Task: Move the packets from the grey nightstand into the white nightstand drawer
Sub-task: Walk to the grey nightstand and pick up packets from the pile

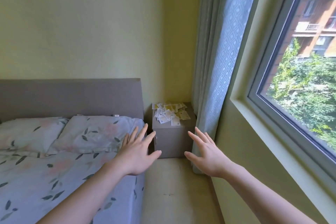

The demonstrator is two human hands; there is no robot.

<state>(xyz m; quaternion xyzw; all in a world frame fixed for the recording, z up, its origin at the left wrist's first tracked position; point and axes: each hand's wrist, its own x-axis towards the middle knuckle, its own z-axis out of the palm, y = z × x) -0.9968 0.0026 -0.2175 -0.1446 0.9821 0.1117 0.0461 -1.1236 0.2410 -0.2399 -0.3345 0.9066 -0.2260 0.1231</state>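
Note:
A heap of several white and yellow packets (170, 113) lies on top of the grey nightstand (173, 142), which stands in the corner between the bed and the curtain. My left hand (137, 152) is stretched forward with spread fingers, in front of the nightstand's left side, holding nothing. My right hand (206, 152) is also stretched out with spread fingers, before the nightstand's right side, holding nothing. Both hands are short of the packets. No white nightstand is in view.
A bed (54, 178) with floral sheets and two pillows (94, 132) fills the left, backed by a grey headboard (72, 96). A blue curtain (214, 60) hangs right of the nightstand, beside a window (300, 78). A narrow strip of floor (172, 196) runs between the bed and the wall.

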